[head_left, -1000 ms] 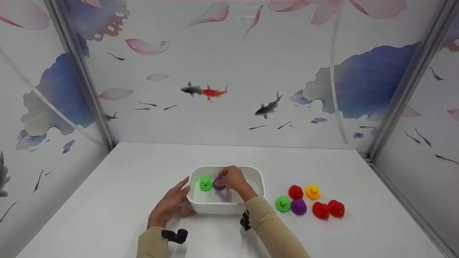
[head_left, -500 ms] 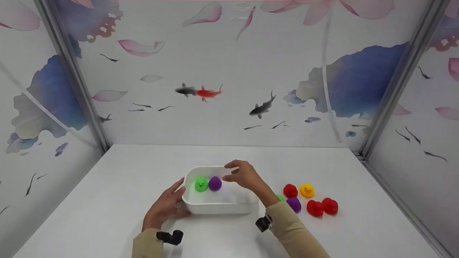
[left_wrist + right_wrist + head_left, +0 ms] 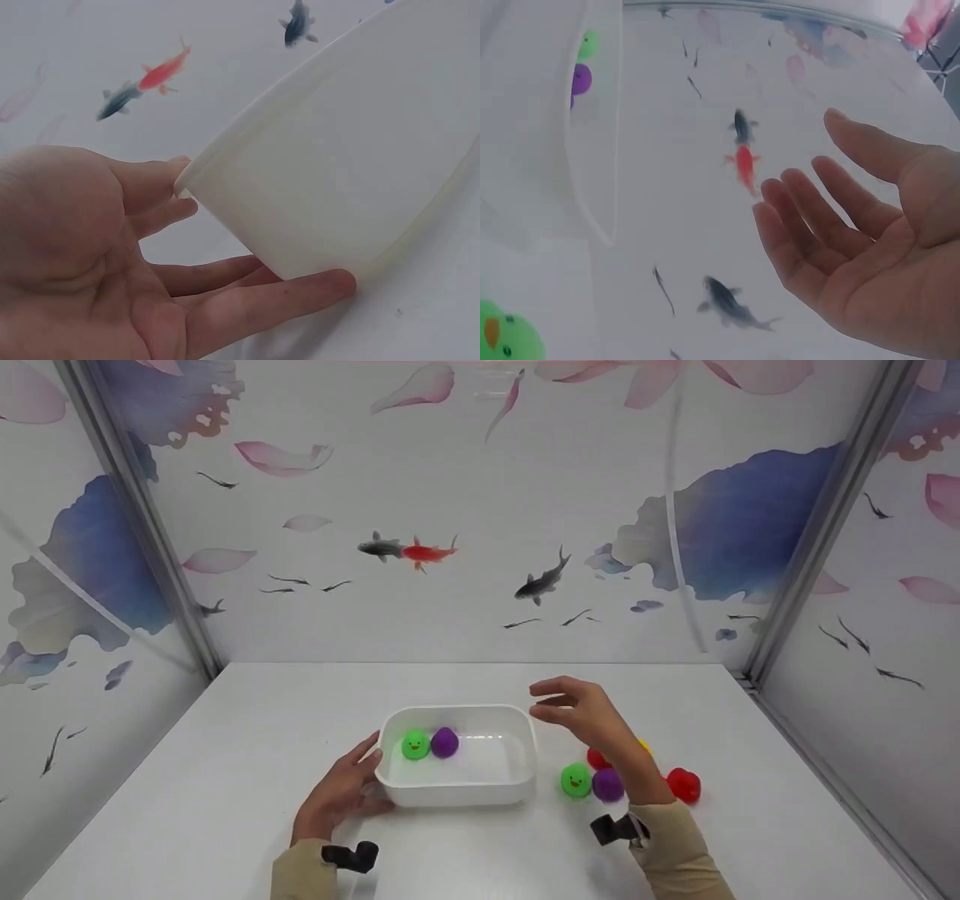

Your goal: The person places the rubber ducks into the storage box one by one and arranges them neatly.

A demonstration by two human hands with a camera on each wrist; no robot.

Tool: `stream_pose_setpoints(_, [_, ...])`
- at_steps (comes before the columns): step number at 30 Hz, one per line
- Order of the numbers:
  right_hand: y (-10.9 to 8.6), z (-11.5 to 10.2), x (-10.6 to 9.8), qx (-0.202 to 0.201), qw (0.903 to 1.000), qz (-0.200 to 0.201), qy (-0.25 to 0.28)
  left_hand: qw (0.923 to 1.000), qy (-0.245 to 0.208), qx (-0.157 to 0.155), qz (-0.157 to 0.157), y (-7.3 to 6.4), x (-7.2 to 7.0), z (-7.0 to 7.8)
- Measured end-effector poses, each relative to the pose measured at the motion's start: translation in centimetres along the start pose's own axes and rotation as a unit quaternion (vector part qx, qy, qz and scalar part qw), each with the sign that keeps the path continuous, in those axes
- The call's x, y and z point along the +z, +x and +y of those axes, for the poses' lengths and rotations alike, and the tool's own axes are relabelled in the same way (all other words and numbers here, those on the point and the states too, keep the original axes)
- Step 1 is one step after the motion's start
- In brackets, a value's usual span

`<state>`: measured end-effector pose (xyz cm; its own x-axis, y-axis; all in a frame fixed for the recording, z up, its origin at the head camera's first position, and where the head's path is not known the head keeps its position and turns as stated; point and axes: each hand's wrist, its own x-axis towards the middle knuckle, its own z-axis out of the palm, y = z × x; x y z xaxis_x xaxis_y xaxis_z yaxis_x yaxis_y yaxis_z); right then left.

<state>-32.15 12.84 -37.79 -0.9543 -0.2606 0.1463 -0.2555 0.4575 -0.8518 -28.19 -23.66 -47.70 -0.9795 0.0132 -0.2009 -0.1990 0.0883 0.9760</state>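
Note:
My left hand (image 3: pixel 341 787) steadies the left end of a white plastic bin (image 3: pixel 457 795). In the left wrist view its extended fingers touch the bin's rim and lower wall. A green rubber duck (image 3: pixel 415 744) and a purple rubber duck (image 3: pixel 445 742) sit side by side in the bin's left half. Beyond the bin's right end, my right hand (image 3: pixel 592 716) hovers in the air, holding nothing; its fingers are loosely bent and apart. Near its forearm lie another green duck (image 3: pixel 576 781), a second purple duck (image 3: pixel 608 785) and red ducks (image 3: pixel 683 786), partly hidden by the arm.
A yellow duck (image 3: pixel 644 747) shows only a sliver behind the right wrist. White panels (image 3: pixel 442 615) printed with fish and petals enclose the white table (image 3: pixel 300 697) at the back and both sides.
My right hand has let go of the purple duck inside the bin, risen out and moved right, over toward the loose ducks. The left hand stays at the bin; the head view has shifted slightly.

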Motion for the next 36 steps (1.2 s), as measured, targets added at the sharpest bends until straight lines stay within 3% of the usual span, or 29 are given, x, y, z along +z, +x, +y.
stream_pose_setpoints(8, [-0.8,3.4,-5.1,0.01,0.9997,0.016,-0.014,1.0,0.006,-0.002,0.001,-0.1,0.2,0.0])
stream_pose_setpoints(14, [-1.0,5.7,-7.1,0.007,0.9995,0.026,-0.018,0.9997,-0.023,-0.003,-0.006,0.0,0.2,-0.1])
stream_pose_setpoints(26, [0.0,10.3,-8.0,0.043,0.9956,-0.018,-0.081,0.9993,-0.035,0.0,-0.008,0.2,0.0,0.0])
stream_pose_setpoints(36, [-0.2,12.2,-7.2,0.086,0.9865,-0.054,-0.129,0.9996,-0.023,0.003,-0.014,0.1,0.0,0.2])
